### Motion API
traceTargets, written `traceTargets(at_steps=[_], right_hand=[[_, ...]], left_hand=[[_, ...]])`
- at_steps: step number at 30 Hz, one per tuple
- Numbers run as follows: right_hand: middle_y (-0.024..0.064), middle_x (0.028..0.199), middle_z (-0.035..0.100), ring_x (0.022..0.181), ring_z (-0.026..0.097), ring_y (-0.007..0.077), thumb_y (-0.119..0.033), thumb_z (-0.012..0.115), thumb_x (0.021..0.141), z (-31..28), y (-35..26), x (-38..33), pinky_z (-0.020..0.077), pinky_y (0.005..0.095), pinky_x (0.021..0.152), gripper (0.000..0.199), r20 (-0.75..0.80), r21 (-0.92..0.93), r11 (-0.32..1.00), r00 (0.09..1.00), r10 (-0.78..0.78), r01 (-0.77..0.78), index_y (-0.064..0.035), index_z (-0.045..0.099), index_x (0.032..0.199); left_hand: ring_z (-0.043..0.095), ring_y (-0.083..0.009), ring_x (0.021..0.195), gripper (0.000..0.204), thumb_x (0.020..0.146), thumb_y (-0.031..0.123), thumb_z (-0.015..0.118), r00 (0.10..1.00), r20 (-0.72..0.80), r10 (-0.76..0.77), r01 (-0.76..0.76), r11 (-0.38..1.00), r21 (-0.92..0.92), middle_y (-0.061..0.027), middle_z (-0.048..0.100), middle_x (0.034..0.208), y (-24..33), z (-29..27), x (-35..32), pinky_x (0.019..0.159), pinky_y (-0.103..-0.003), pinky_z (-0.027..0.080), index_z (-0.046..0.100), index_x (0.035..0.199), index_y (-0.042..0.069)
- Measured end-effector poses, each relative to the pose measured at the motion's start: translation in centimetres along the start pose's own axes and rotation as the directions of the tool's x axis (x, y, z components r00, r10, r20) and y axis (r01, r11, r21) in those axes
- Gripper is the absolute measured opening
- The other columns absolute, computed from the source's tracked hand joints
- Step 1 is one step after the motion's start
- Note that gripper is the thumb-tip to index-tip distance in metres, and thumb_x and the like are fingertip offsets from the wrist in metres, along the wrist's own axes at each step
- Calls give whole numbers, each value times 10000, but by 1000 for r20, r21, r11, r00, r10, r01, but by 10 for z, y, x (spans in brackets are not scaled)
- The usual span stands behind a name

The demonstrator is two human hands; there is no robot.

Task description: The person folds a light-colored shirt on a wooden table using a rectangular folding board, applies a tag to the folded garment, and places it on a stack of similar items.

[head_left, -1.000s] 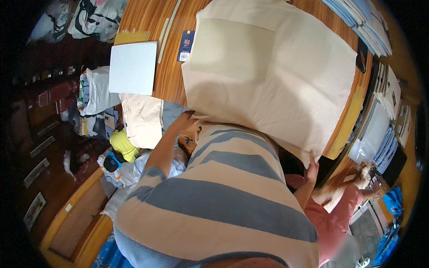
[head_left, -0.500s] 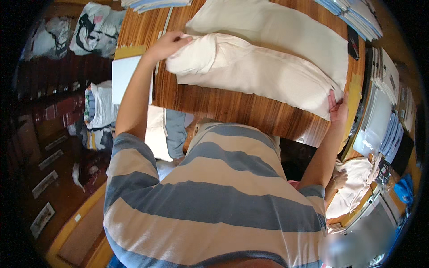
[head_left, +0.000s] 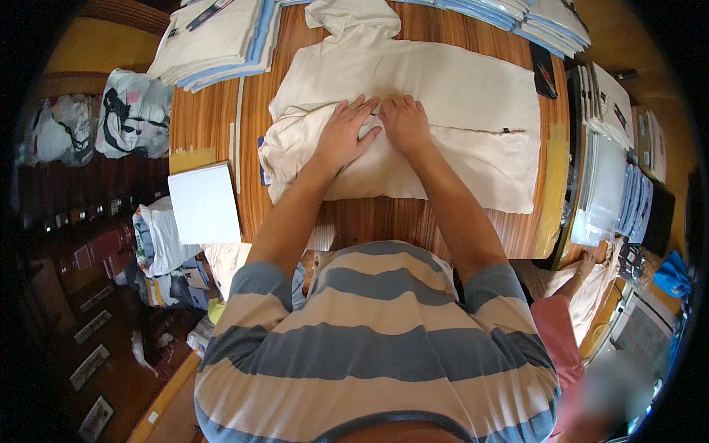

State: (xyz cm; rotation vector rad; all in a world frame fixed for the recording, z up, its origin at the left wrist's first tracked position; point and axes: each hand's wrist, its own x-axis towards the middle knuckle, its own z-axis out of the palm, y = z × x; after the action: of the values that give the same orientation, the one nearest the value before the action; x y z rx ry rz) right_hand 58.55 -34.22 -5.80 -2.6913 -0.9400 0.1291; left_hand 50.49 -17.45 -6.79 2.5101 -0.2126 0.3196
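Observation:
A cream garment [head_left: 473,96] lies spread on the wood-grain table, one side folded over and bunched at the left; a small dark tag marks the fold line at the right. Fingers outstretched, my left hand [head_left: 348,134] rests on the bunched fabric near the middle of the garment. Beside it, my right hand [head_left: 405,127] has its fingers curled down on the cloth at the fold, seemingly pinching it, though its fingertips are partly hidden. The two hands are close together. A loose sleeve or hood-like part [head_left: 354,18] trails off the garment's far side.
Folded garment stacks [head_left: 210,44] line the table's far edge. White card sheets [head_left: 204,203] lie at the left edge, a black item [head_left: 544,74] at the far right. Plastic bags [head_left: 133,114] sit to the left. Another person's arm [head_left: 565,295] handles light cloth at the lower right.
Both hands have moved from the garment's two ends to its middle. The near layer now lies folded differently, with the cloth spread wider and bunched at left. The view has shifted too.

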Motion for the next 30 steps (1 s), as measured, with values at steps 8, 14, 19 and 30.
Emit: traceTargets(at_steps=[8,14,19,30], right_hand=[[168,1228,705,1211,626,386,-324,815,881,-67,164,-69,467,514,1072,419,76,205,951,965,-250,230,-45,725,1181],[204,1067,735,985,720,359,-208,808,885,-133,294,-133,561,451,908,307,-6,116,877,883,470,-466,-2,728,1097],[191,1139,712,1037,702,362,-202,763,946,-106,179,-84,564,442,913,233,-387,52,951,872,301,-306,-29,723,1096],[117,996,728,974,725,352,-204,689,934,16,-158,43,581,466,886,199,389,130,619,535,-750,774,-78,701,1087]], left_hand=[[676,-217,930,297,899,344,810,977,-198,85,-59,989,135,-1,777,1023,-27,13,34,849,-377,520,773,1115,143],[685,-229,883,310,887,338,827,986,-162,50,-34,995,97,-20,767,991,-35,10,41,822,-382,523,770,1139,167],[700,-308,977,270,909,261,806,974,-189,122,-111,991,70,-112,750,1101,-8,-18,34,915,-423,546,764,1141,129],[640,-380,1156,472,855,153,818,853,-244,-462,437,887,-153,-165,692,1235,64,-110,-212,1008,-474,505,649,1279,32]])
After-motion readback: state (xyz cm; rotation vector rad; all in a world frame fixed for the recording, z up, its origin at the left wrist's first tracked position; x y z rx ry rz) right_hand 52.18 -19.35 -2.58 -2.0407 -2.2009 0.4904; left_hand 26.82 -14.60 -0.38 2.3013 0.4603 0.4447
